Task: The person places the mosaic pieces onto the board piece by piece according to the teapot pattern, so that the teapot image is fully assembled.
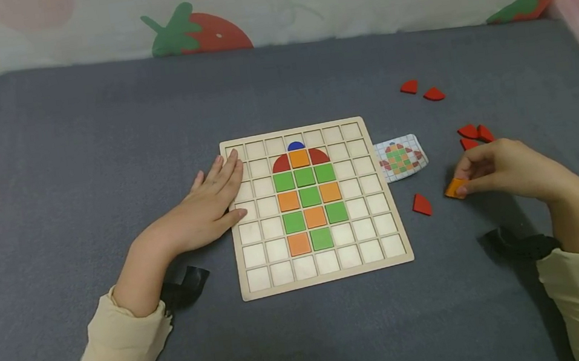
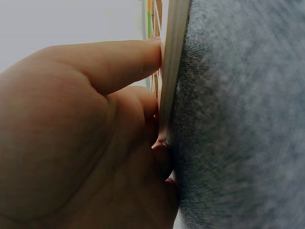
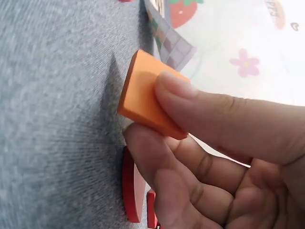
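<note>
Orange tile (image 3: 138, 88): likely light, stiff; pinch its edges.
Right hand (image 1: 510, 171): pinches it.
Left hand (image 1: 204, 209): fingers splayed on the board (image 1: 329, 274).

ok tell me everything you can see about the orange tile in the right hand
The flat orange square tile has a plain, smooth face, straight edges and a visible thickness; it looks like painted wood. The right hand pinches it, the thumb covering part of one face. It is held tilted, close to the dark grey cloth, right of the pale wooden grid board. Whether it touches the cloth is unclear.
</note>
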Tool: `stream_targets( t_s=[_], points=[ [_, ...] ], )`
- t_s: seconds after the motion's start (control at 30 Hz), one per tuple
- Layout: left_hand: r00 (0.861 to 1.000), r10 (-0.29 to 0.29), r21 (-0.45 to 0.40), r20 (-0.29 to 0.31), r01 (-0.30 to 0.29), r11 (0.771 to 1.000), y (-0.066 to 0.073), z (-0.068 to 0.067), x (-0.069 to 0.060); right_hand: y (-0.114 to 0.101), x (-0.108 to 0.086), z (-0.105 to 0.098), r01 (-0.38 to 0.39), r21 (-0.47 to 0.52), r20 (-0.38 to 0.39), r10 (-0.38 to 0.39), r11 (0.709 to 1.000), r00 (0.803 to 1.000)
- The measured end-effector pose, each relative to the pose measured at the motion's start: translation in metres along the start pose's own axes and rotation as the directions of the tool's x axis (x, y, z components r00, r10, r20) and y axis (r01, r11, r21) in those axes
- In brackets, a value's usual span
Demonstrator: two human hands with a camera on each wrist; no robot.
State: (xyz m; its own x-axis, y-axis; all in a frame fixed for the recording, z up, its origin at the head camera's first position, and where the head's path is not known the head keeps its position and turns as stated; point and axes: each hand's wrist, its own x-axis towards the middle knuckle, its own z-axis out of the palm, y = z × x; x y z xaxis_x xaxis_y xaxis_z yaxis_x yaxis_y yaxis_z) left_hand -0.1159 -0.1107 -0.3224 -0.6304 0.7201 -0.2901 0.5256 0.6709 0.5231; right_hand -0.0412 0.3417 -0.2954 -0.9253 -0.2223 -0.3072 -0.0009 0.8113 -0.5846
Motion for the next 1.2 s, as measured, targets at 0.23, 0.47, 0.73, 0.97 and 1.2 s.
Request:
stream_targets(
  t_s=[0.23,0.47,0.73,0.97,1.2],
  points=[
    [1.000,-0.007,-0.009,-0.001,0.007,1.000,0.001,-0.001,0.000,-0.001,-0.001,0.000,0.011,0.021,0.009,-0.011,1.000,1.000],
    [1.000,-0.009,-0.009,0.000,0.009,1.000,0.001,0.000,0.000,-0.008,-0.003,0.001,0.007,0.067,0.026,-0.008,0.998,1.000],
    [1.000,0.001,-0.012,-0.001,-0.001,1.000,0.003,-0.002,0.000,-0.016,-0.003,0.004,0.032,0.097,0.048,-0.037,0.995,0.998],
    [1.000,0.012,-0.014,-0.003,-0.012,1.000,0.003,-0.002,0.000,-0.030,0.000,0.009,0.135,0.097,0.054,-0.141,0.986,0.989],
    [1.000,0.004,-0.007,0.006,-0.004,1.000,0.000,-0.001,0.002,-0.048,0.010,0.020,0.167,0.139,0.103,-0.182,0.976,0.978]
  ],
)
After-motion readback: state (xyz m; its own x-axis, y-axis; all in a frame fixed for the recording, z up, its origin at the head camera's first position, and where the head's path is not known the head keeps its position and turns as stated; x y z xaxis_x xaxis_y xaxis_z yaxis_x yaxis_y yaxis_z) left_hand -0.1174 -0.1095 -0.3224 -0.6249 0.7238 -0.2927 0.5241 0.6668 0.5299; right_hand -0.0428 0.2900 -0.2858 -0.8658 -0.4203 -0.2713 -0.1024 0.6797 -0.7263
